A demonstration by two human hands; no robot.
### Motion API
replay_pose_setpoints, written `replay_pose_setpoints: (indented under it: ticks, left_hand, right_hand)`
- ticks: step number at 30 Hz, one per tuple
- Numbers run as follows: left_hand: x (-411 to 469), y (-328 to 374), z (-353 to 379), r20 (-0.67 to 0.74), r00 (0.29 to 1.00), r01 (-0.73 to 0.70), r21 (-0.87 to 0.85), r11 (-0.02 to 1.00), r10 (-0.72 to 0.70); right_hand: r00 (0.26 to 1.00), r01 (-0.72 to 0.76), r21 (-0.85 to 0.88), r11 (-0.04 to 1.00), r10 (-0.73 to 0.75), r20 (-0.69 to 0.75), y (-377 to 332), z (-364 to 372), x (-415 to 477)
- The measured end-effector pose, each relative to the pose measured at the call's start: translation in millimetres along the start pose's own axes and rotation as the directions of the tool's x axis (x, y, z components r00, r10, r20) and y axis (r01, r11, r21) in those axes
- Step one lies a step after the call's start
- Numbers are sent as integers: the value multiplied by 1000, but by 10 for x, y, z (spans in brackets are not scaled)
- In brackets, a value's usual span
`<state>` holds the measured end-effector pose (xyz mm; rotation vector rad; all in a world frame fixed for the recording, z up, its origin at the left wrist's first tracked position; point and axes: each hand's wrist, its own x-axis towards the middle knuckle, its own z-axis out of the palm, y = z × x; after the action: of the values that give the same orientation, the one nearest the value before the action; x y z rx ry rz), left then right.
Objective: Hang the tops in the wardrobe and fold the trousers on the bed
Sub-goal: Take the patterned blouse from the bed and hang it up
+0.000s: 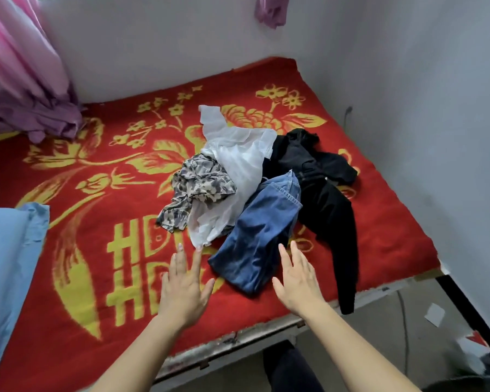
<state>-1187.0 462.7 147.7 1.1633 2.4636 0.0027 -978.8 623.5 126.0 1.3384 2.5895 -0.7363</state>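
Pile of clothes on the bed, just ahead of both hands.
- Blue jeans (260, 236): crumpled, between the two hands and just beyond them; the near end lies beside the right hand's thumb side.
- White top (235, 165): spread over the middle of the pile, its lower hem right at the left hand's fingertips. Contact can't be told.
- Camouflage-print garment (198, 188): bunched, ahead of the left hand, partly under the white top.
- Black garment (323, 199): ahead and outward of the right hand; one long part trails over the bed's near edge.

Left hand (184, 287): palm down, fingers straight and spread, grasping nothing.
Right hand (297, 281): the same, released, over the jeans' edge.

Red blanket (96, 179) with a yellow flower pattern covers the bed. Blue pillow (6, 264) lies far outward of the left hand. Pink curtain (20, 75) hangs beyond it, in the far corner.
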Motion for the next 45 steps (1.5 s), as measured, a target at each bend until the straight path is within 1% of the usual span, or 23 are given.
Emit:
replay_pose_setpoints:
  ticks: [4, 8, 10, 12, 13, 16, 19, 20, 22, 24, 25, 27, 28, 30, 32, 34, 36, 38, 39, 41, 42, 44, 45]
  left_hand:
    - [743, 234, 76, 27, 998, 54, 27, 998, -55]
    - [1503, 439, 134, 9, 1000, 25, -17, 1000, -25]
    - [1958, 445, 187, -55, 997, -48, -16, 999, 47]
    - [2518, 399, 303, -129, 978, -159, 40, 986, 163]
    - [2789, 362, 367, -139, 971, -188, 65, 980, 196]
    - [3568, 245, 474, -90, 978, -167, 185, 968, 186]
    - [4007, 57, 640, 12, 993, -119, 199, 973, 119]
    - [3999, -35, 730, 58, 992, -120, 215, 969, 110]
    - [3805, -438, 1073, 202, 978, -114, 318, 941, 50]
    - [3321, -973, 1477, 334, 942, -105, 400, 910, -38]
    - [3048, -1237, 1670, 377, 922, -88, 425, 901, -88]
    - [2682, -1660, 1990, 449, 880, -49, 409, 911, -154]
    - [2577, -1809, 2117, 463, 870, -24, 387, 922, -172]
    - [2532, -1932, 2233, 501, 842, 11, 355, 935, -200]
    - [2522, -2006, 2418, 480, 864, -12, 327, 945, -155]
    - [2497, -2014, 2484, 468, 880, -55, 279, 959, -85]
    - [2501, -2015, 2467, 450, 890, -58, 270, 961, -73]
    - [2533, -2006, 2382, 444, 893, -64, 277, 959, -69]
    - [2542, -1985, 2324, 477, 874, -51, 274, 960, -90]
    - [2559, -1961, 2269, 449, 882, 20, 265, 964, -141]
    - [2572, -1940, 2248, 410, 899, 45, 263, 964, -154]
    - [2589, -1890, 2183, 391, 907, 82, 204, 976, -158]
    - [2570, -1888, 2160, 363, 916, 128, 139, 982, -170]
  right_hand:
    - [996, 45, 14, 999, -46, 78, 183, -89, 880]
    - [994, 59, 30, 998, -62, 88, 234, -121, 1695]
    - [993, 67, 42, 997, -71, 92, 188, -68, 2058]
    - [992, 87, 26, 996, -89, 87, 151, 27, 2407]
    - [991, 105, 15, 994, -106, 84, 136, 97, 2562]
    - [993, 106, 9, 994, -106, 50, 56, 321, 2947]
    - [995, 96, -7, 995, -96, 10, -44, 590, 3227]
    - [995, 97, -18, 995, -97, -19, -61, 648, 3281]
    - [990, 110, -26, 994, -112, -89, -139, 816, 3423]
    - [987, 109, -4, 994, -108, -120, -283, 990, 3599]
    - [989, 98, 0, 995, -98, -107, -362, 1087, 3708]
    - [991, 117, -54, 992, -120, -58, -496, 1339, 3962]
    - [990, 138, -99, 986, -140, -14, -542, 1487, 4082]
    - [989, 132, -172, 976, -118, 89, -569, 1722, 4271]
    - [993, 96, -205, 974, -79, 92, -552, 1838, 4370]
    - [995, 99, -224, 970, -89, 54, -520, 1872, 4395]
    - [992, 121, -251, 960, -109, 61, -502, 1867, 4398]
    - [988, 147, -265, 953, -131, 79, -509, 1819, 4441]
    - [988, 144, -273, 951, -122, 97, -530, 1760, 4478]
    - [985, 140, -289, 947, -104, 137, -604, 1614, 4525]
    - [988, 131, -282, 950, -103, 112, -656, 1559, 4504]
    - [990, 95, -188, 978, -113, -88, -798, 1509, 4302]
    - [973, 101, -117, 988, -123, -193, -872, 1532, 4127]
